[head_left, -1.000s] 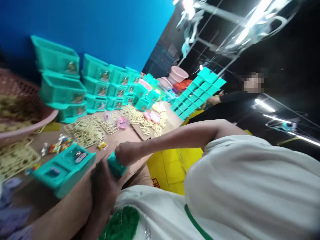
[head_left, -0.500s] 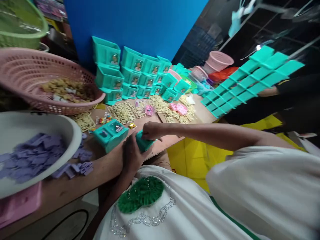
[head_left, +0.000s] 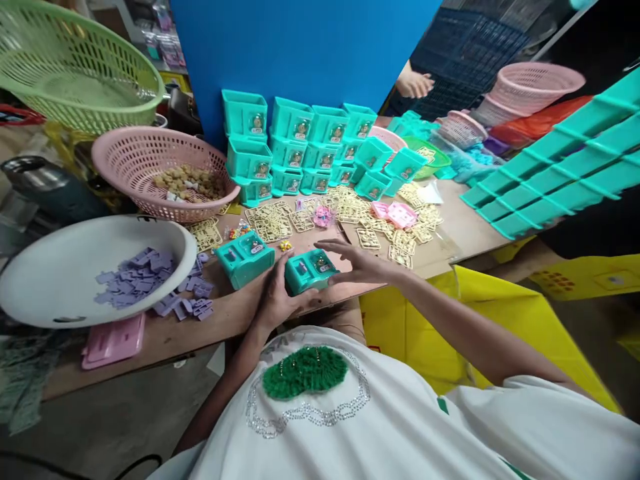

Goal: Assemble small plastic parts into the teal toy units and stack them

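A small turquoise plastic toy box is at the table's front edge, its detailed face up with a clear round window and a purple piece. My left hand grips its left side, thumb along the near edge. On the right side, my right hand holds it with the thumb near the front corner and the fingers reaching over the far corner. A second turquoise box lies just left of my hands. Behind the held box is a little heap of yellow and orange beads.
Stacked turquoise boxes stand against a blue panel. Cream part frames cover the table behind. At left are a white basin with purple pieces and a pink basket. Other people's hands show at right, near a turquoise rack.
My right hand was a fist on top of the tilted box; its fingers have now opened out around the box's right side. The box now lies face up. The view has shifted.
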A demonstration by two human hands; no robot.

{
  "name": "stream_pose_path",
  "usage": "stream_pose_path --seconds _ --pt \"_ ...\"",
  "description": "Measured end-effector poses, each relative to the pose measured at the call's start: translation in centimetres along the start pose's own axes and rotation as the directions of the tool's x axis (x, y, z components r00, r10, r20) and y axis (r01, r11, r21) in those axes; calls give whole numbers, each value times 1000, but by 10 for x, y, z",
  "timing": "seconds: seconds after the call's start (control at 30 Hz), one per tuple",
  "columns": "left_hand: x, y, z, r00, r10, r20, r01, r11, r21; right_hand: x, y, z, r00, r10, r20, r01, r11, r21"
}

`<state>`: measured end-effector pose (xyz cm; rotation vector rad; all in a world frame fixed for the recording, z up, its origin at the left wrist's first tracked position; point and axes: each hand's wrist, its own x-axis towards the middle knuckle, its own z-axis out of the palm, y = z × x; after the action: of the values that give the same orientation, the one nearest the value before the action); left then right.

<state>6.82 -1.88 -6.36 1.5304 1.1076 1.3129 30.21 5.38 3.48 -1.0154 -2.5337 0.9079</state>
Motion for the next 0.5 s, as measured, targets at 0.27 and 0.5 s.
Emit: stream_pose_path --seconds 0.27,0.5 --pt "17 38 -13 973 137 -184 -72 943 325 5 18 28 983 -171 -70 172 985 4" --pt "33 48 -22 992 124 1 -113 899 423 4 22 30 977 -188 -103 195 979 53"
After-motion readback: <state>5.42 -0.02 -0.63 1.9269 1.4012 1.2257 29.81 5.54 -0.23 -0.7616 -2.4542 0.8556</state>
